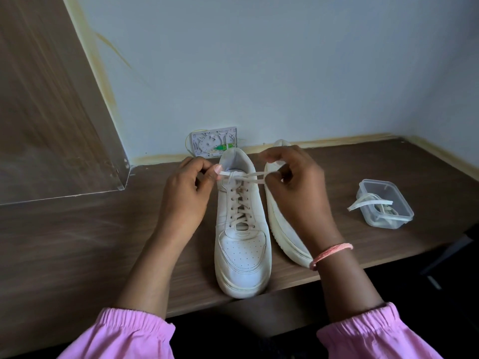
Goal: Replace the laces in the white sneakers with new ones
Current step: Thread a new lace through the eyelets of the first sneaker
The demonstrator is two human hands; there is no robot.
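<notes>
**Both hands pinching lace ends at the top eyelets**

Your pink sleeves sit nearest the camera. The laced sneaker stands upright on the wooden surface, toe toward you. At its collar, your left hand pinches one end of the lace, and your right hand pinches the other. The second sneaker lies tipped on its side just right of the first. Further right, a clear tub holds loose laces.
</notes>
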